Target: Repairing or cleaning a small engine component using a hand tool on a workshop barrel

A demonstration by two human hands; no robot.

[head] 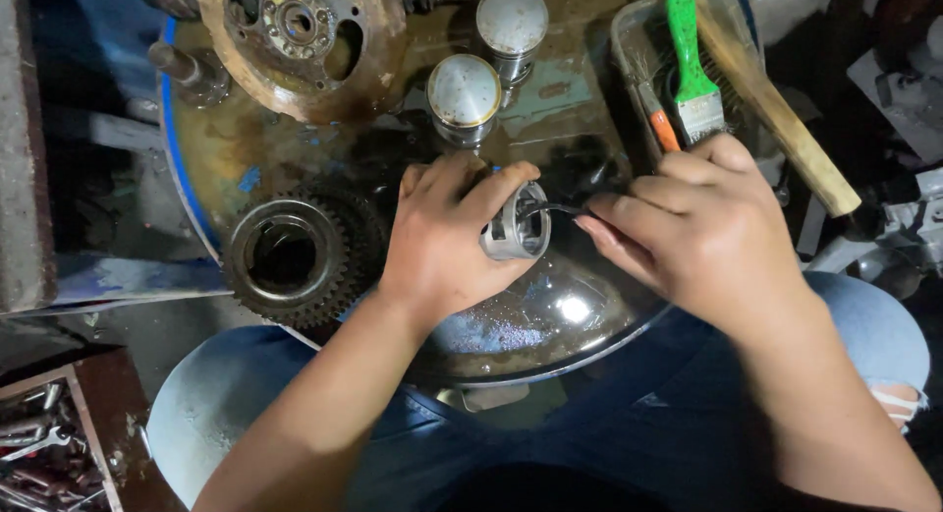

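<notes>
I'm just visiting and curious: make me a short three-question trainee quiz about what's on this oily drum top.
1. True or false: the left hand grips a metal piston.
2. What thin part does the right hand pinch against that piston?
A) a dark curved ring
B) a hammer
C) a bolt
3. Which colour is the handle of the brush in the tray?

Key:
1. True.
2. A.
3. Green.

Two more pistons stand beyond the hands, and a toothed gear lies beside the left hand.
</notes>
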